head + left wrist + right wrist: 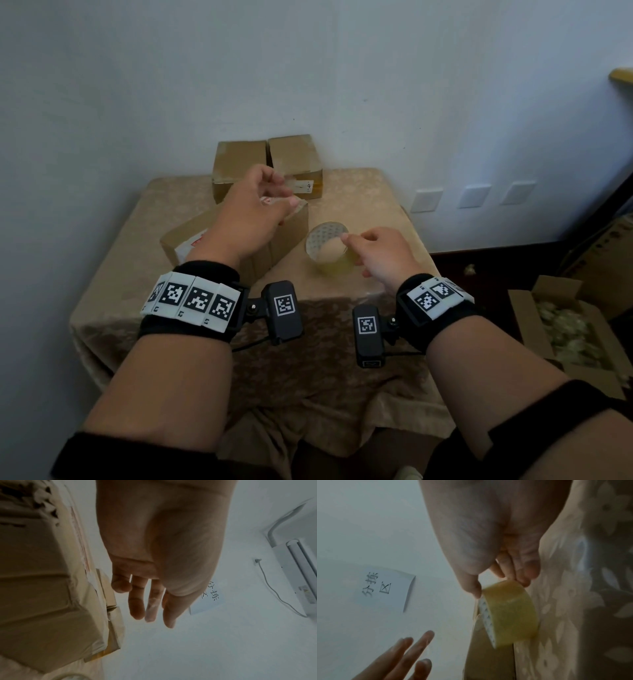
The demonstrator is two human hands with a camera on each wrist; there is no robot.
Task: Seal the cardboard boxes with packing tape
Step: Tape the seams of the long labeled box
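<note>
The right hand point(383, 260) pinches the tape roll point(329, 247) on the tablecloth point(359, 192), thumb on its rim in the right wrist view. The left hand point(253, 212), fingers loosely spread, hovers over the near box point(287, 233); its wrist view shows clear tape stuck on one finger point(151, 608). Two boxes point(239, 164) sit by the wall.

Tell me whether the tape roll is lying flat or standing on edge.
Lying flat: the tape roll shows its round open core upward on the table, right hand gripping it.

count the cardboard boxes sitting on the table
3: two side by side at the table's far edge by the wall, the left box and the right box, and a near box under the left hand.
</note>
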